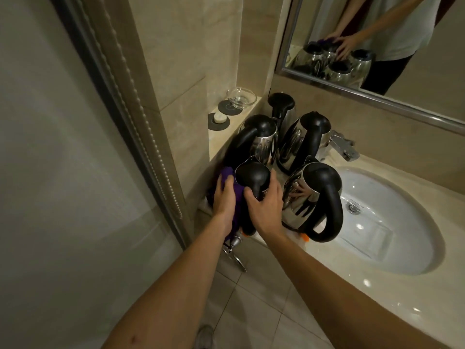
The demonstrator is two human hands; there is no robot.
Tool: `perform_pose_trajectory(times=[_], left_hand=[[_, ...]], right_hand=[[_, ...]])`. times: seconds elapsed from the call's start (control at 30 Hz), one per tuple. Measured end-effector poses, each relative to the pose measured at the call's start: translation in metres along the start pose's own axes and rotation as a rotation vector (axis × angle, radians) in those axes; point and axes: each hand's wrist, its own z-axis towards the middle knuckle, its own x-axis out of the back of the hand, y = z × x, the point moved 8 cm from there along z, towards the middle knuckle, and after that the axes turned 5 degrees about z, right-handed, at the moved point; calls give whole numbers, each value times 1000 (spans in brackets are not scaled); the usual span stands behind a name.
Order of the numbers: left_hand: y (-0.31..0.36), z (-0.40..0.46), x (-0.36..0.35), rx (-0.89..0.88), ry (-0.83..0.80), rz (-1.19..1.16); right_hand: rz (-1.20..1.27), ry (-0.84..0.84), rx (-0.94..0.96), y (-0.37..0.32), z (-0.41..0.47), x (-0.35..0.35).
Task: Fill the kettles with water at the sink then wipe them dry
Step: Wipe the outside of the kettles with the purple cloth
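Note:
Several steel kettles with black lids and handles stand on the counter left of the sink (pixel 412 260). My right hand (pixel 265 207) grips the black handle of the front-left kettle (pixel 251 176). My left hand (pixel 225 200) presses a purple cloth (pixel 227 172) against that kettle's left side. Another kettle (pixel 314 197) stands just to the right, at the basin's edge. Behind them are two more (pixel 261 137) (pixel 307 137), and one further back (pixel 281 104).
A chrome tap (pixel 344 147) juts over the basin. A ledge on the left carries a glass bowl (pixel 240 96) and a soap bar (pixel 219 118). A mirror (pixel 377 46) hangs above. A glass shower door (pixel 75 172) stands at left. Tiled floor lies below.

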Motion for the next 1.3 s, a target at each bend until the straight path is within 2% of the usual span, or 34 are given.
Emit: perform_pose_trajectory(times=[0.13, 0.2, 0.3, 0.43, 0.57, 0.67, 0.8, 0.93, 1.0, 1.1, 1.2, 1.3], left_hand=[[-34, 31, 10, 181, 24, -5], [-40, 36, 13, 211, 38, -19], [-12, 26, 10, 94, 40, -22], [-2, 26, 10, -66, 67, 142], [-26, 41, 20, -2, 125, 242], [-33, 43, 21, 38, 109, 256], [-15, 24, 11, -96, 114, 146], [-15, 21, 4, -144, 132, 69], [-17, 26, 2, -119, 147, 68], [-24, 41, 2, -53, 103, -55], [-28, 51, 2, 39, 67, -2], [-5, 33, -1, -68, 58, 8]], right_hand=[[-1, 37, 28, 7, 0, 0], [2, 35, 36, 6, 0, 0], [7, 24, 25, 8, 3, 1], [12, 3, 19, 10, 8, 5], [7, -6, 49, 8, 11, 14], [-9, -8, 54, 9, 13, 17], [-16, -9, 59, 9, 15, 19], [-12, -17, 58, 11, 15, 18], [-12, -14, 51, 13, 16, 19], [-9, -12, 61, 13, 16, 20], [4, -5, 53, 15, 16, 19], [2, -11, 56, 12, 16, 17]])
